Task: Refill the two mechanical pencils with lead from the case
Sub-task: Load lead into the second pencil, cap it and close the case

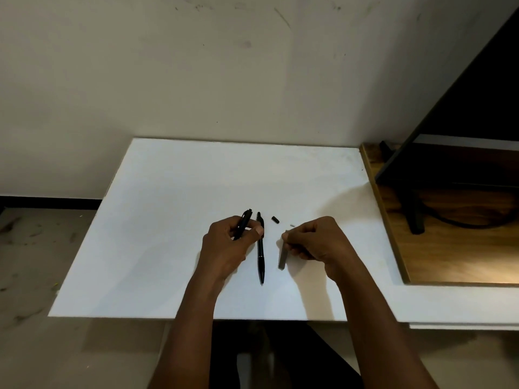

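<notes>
Slim black mechanical pencil flat on white tabletop, long axis toward wall, between hands, nearer left hand, closed around second black pencil; right hand pinching grey lead case.

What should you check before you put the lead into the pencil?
1. Pencil held steady: the left hand grips one black pencil, top end up. Ok.
2. Lead case in hand: the right hand holds the grey lead case. Ok.
3. Pencil top opened: a small black cap and a tiny white piece lie loose on the white table, but which pencil they came from, cannot tell.
4. Lead out of the case: too thin to see. Cannot tell.
5. Second pencil within reach: it lies flat between the hands. Ok.
</notes>
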Available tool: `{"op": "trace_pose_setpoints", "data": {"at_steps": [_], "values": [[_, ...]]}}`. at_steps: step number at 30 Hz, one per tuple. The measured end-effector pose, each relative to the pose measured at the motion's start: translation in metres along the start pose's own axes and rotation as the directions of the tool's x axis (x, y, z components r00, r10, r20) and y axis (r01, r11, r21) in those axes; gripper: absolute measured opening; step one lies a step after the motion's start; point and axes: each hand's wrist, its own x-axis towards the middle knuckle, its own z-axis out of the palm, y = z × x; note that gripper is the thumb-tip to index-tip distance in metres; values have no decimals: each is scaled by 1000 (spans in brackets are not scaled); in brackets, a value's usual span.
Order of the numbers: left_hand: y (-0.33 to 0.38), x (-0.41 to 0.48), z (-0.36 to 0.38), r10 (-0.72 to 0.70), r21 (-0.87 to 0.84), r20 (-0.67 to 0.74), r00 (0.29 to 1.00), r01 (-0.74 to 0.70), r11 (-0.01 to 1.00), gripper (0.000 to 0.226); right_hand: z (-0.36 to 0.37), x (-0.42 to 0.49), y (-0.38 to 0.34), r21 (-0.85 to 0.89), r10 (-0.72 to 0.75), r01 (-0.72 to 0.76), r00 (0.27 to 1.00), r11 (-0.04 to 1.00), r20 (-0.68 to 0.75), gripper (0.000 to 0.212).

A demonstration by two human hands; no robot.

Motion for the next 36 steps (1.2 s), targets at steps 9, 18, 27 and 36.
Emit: {"op": "trace_pose_setpoints", "data": {"at_steps": [9, 18, 27, 36], "values": [[0, 0, 0, -2, 8, 1, 1000, 2, 1000, 7, 16, 8, 6, -170, -72, 47, 987, 984, -144, 8], [6, -3, 2, -10, 12, 39, 999, 10, 1000, 27, 7, -1, -15, 485, -184, 257, 964, 836, -193, 14], [8, -5, 2, 70, 36, 67, 995, -73, 997, 24, 13, -6, -23, 584, -244, 316, 949, 748, -201, 20], [5, -3, 2, 87, 43, 54, 995, -90, 995, 20, 14, -4, -21, 563, -251, 307, 952, 767, -177, 17]]}}
